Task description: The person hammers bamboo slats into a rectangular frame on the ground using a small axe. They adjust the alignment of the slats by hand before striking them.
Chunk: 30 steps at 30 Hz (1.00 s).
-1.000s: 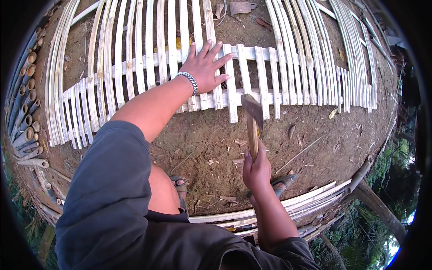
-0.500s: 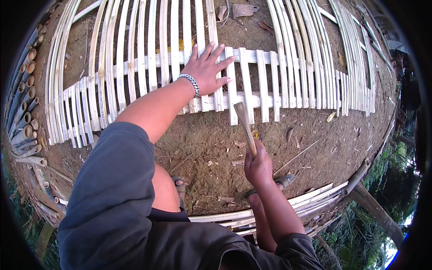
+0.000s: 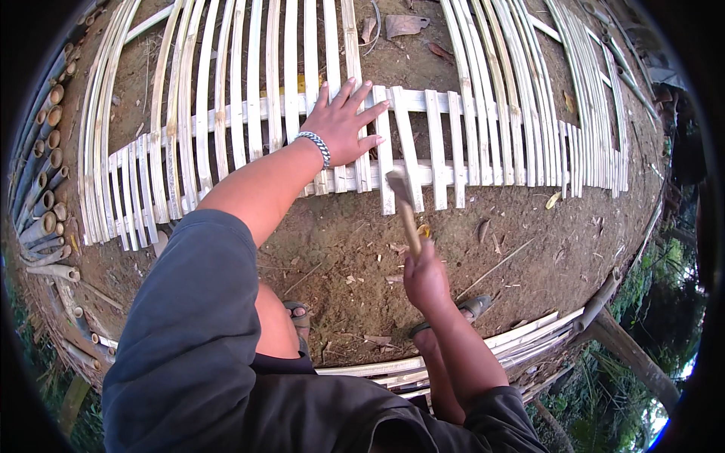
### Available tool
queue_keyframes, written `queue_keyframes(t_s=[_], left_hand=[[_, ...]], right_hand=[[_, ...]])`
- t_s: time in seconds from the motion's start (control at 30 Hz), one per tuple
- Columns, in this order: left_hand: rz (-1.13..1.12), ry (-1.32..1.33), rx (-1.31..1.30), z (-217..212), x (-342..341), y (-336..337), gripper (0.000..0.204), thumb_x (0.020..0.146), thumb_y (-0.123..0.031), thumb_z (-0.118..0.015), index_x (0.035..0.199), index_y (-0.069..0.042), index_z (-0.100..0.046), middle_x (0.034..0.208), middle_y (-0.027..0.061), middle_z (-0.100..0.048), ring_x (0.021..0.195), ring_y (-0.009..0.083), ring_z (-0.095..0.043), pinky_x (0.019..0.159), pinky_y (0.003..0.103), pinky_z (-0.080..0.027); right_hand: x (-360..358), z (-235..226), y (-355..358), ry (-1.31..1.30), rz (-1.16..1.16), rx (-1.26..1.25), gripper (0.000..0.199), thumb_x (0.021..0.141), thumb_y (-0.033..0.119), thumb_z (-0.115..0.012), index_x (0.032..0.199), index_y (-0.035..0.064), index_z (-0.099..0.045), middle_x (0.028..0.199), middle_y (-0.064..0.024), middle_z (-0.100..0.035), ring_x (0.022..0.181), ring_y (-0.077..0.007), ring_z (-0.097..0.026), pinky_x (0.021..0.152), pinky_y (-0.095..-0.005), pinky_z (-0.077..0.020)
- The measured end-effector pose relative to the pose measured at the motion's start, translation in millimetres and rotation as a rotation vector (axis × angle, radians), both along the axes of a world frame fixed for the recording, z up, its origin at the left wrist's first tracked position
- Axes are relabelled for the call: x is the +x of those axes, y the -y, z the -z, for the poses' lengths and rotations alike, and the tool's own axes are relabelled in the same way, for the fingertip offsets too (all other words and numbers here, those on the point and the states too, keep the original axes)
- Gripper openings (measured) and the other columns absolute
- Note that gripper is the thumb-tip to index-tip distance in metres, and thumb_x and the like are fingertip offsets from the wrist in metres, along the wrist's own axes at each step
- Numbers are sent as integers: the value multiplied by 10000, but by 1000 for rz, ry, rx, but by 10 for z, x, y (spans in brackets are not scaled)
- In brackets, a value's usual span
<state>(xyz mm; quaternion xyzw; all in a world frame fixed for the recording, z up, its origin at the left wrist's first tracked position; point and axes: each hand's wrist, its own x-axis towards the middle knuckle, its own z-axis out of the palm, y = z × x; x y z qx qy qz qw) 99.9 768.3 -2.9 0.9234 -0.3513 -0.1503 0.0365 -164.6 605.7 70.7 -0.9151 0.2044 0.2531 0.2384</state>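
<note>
Pole stack: cut bamboo poles piled at far left, hollow ends showing.
Slatted frame: pale split-bamboo slats laid across two rails on the earth ground.
Left grip: open, fingers spread, palm down on the long slats and closed round none of them; same placing on the slats as one second ago.
Bracelet: metal chain on the left wrist.
First short slat: under the left forefinger and thumb tips, lower end projecting past the lower rail.
Second short slat: just right of the first, slightly slanted, lower end also past the rail.
Hatchet: head up and leaning left, in front of the lower part of these two slats as seen; contact cannot be told. One second ago the blade showed its broad face, with the handle nearer upright; now the head is narrower in view and blurred.
Right grip: closed round the lower handle, the hatchet head beyond the fingers on the frame side.
Sandalled right foot: on the earth, right of the right grip.
Split strips: lying in a bundle behind that foot.
</note>
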Motion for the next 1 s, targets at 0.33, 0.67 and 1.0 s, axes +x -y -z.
queue_keyframes(t_s=[0.33, 0.67, 1.0], left_hand=[[12, 10, -14, 17, -6, 20, 660, 1045, -619, -332, 1635, -341, -234, 1731, 79, -73, 1597, 290, -39, 1278, 566, -43], [133, 87, -27, 97, -43, -29, 531, 1091, -463, -342, 1606, -334, -325, 1726, 52, -129, 1596, 281, -65, 1269, 600, -25], [260, 133, -45, 139, -46, 5, 491, 1090, -341, -390, 1579, -309, -389, 1705, -29, -229, 1587, 248, -129, 1272, 596, -41]], right_hand=[[-1297, 577, 321, 171, 67, -75, 556, 947, 206, -637, 1437, 37, -436, 1118, -288, -640, 962, -474, -651, 787, -560, -533], [-302, 626, 38, 557, 204, -113, 708, 934, 307, -739, 1488, 4, -418, 1391, -264, -487, 1263, -373, -533, 983, -468, -474], [458, 1002, -250, 383, 1245, 964, 298, 1035, 317, -642, 901, 65, -560, 737, -47, -623, 614, -122, -591, 564, -281, -488]])
